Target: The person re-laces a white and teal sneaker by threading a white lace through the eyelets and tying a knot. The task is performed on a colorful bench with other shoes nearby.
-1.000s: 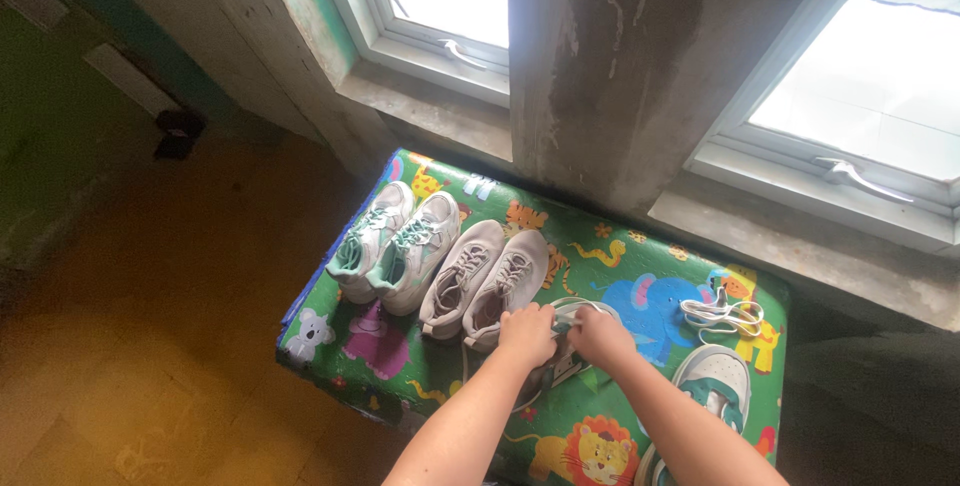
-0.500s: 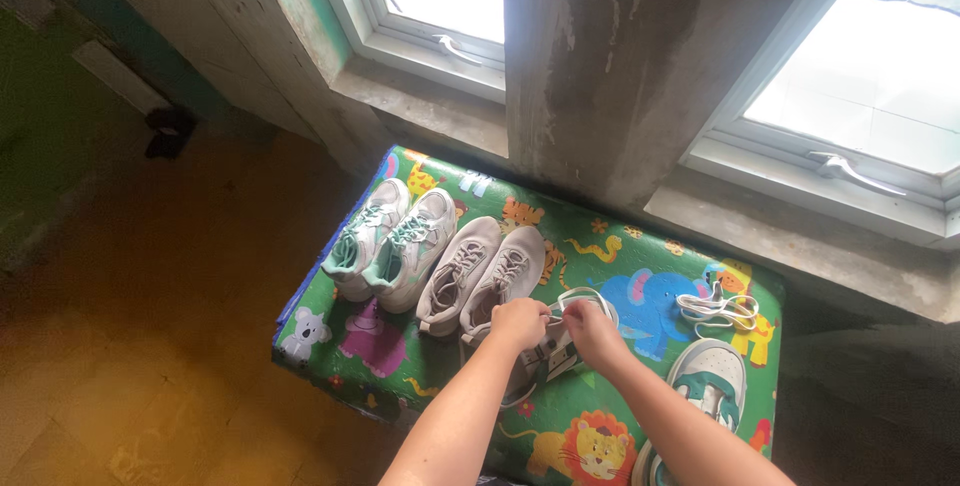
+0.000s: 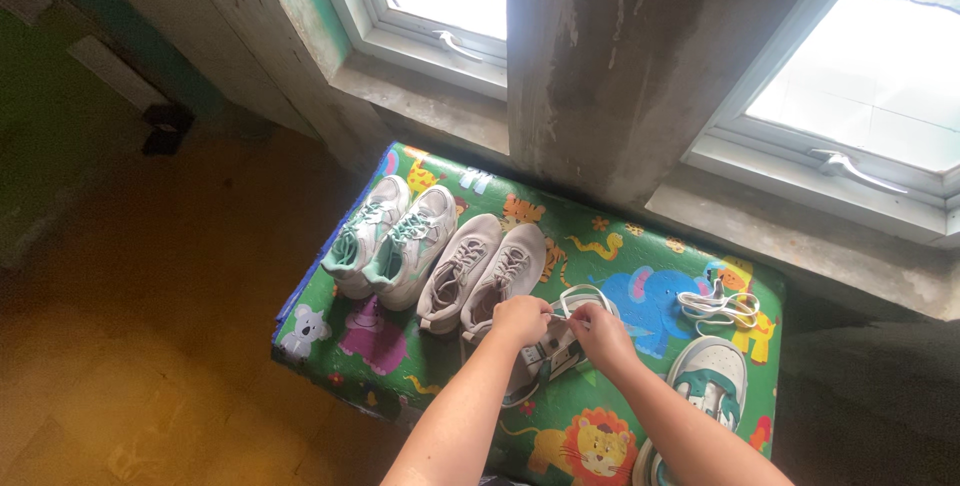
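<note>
Pairs: we are noting mint-trimmed sneakers [image 3: 385, 239] and beige sneakers [image 3: 482, 275] lying toes toward the wall.
Left hand [image 3: 520, 319]: pinching closed on the white lace [image 3: 578, 296].
Sneaker [image 3: 548, 351]: mid-mat [image 3: 400, 356], long axis diagonal, toe toward the wall.
Right hand [image 3: 600, 334]: gripping that lace.

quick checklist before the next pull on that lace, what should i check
1. Both hands on the lace: left hand and right hand pinch the white lace: ok.
2. Sneaker rests on the mat: ok.
3. Lace seated in the eyelets: hidden by the hands: cannot tell.
4. Beige pair apart from the work: touching the left hand's side: cannot tell.
5. Spare lace lies clear: ok.
</note>
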